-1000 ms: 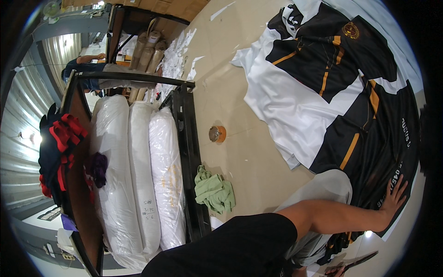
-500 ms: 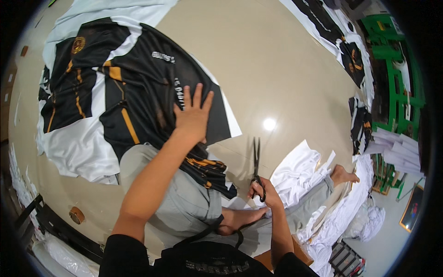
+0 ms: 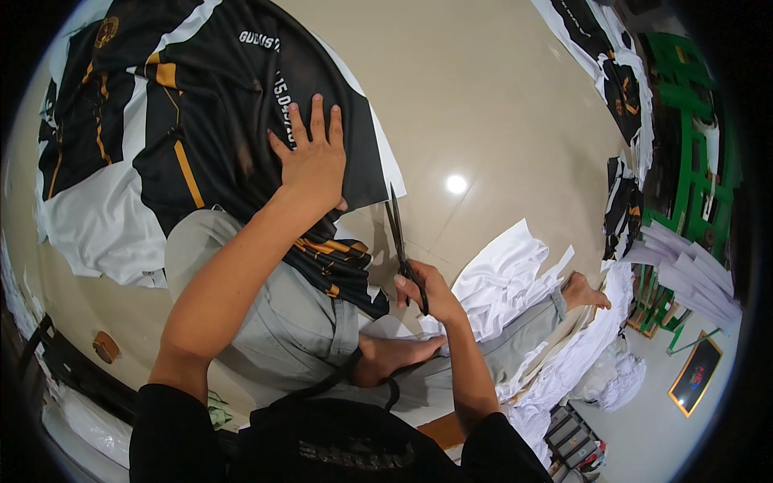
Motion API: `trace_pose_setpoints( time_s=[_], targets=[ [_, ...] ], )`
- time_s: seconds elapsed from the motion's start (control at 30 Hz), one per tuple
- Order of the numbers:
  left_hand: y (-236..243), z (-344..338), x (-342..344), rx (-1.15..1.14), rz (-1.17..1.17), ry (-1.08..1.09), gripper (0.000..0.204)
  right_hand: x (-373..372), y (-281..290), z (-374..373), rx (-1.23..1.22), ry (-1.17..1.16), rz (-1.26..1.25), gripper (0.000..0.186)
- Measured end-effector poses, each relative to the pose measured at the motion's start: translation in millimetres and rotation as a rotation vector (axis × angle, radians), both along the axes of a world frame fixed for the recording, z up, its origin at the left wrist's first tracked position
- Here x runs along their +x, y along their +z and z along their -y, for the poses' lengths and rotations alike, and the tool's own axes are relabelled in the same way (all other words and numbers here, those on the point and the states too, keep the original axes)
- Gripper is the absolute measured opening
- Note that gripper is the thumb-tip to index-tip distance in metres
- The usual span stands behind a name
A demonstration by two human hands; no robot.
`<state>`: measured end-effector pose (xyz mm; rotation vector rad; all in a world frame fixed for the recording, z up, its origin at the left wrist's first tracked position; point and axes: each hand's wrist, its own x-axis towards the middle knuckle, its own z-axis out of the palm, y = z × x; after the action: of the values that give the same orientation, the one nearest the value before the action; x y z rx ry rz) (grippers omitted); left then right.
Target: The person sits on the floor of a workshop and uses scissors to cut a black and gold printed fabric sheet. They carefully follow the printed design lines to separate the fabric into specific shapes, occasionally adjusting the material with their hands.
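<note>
Spread over the floor at the left is a black fabric piece (image 3: pixel 225 97) with white and orange stripes, printed lettering and a white margin along its right edge. My left hand (image 3: pixel 314 165) lies flat on it, fingers spread, near that edge. In my right hand (image 3: pixel 431 291) is a pair of black scissors (image 3: pixel 398 237), gripped by the handles. Their blades point away from me, with the tips at the lower right corner of the fabric. Part of the black fabric is bunched beside my bent leg.
White cloth scraps (image 3: pixel 507 278) lie on the tiled floor (image 3: pixel 475 105) beside my outstretched leg. More black and white fabric (image 3: pixel 624 92) runs along the right, before a green metal frame (image 3: pixel 684 121). A roll of brown tape (image 3: pixel 105 347) sits at the lower left.
The scissors have moved left and forward to the fabric's corner, and their blades are closer together. My left hand remains flat on the fabric; the whole view has shifted slightly.
</note>
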<state>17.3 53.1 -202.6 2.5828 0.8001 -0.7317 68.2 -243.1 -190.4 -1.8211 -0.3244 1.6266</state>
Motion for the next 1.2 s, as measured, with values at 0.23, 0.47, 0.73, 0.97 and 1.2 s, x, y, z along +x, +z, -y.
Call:
trace_pose_setpoints(
  time_s=[0.23,0.47,0.73,0.97,1.2],
  targets=[
    [-1.6,1.5,2.7,0.0,-0.017,0.006,0.151,6.3,-8.6,-16.7,-0.026,-0.045,0.046,0.036],
    [-4.4,1.7,4.6,-0.008,-0.026,0.024,0.149,-1.7,-9.6,-24.2,-0.034,-0.122,0.101,0.04],
    [-16.6,7.3,3.6,0.082,-0.012,0.018,0.15,-8.6,-12.3,-19.8,-0.074,-0.085,0.113,0.036],
    [-25.5,10.2,1.1,0.112,0.044,0.03,0.149,10.1,-8.1,-31.7,-0.013,-0.075,0.056,0.04],
    [-24.4,10.6,1.7,0.115,0.056,0.032,0.148,14.3,-4.1,-49.9,-0.073,-0.065,0.108,0.04]
  ],
)
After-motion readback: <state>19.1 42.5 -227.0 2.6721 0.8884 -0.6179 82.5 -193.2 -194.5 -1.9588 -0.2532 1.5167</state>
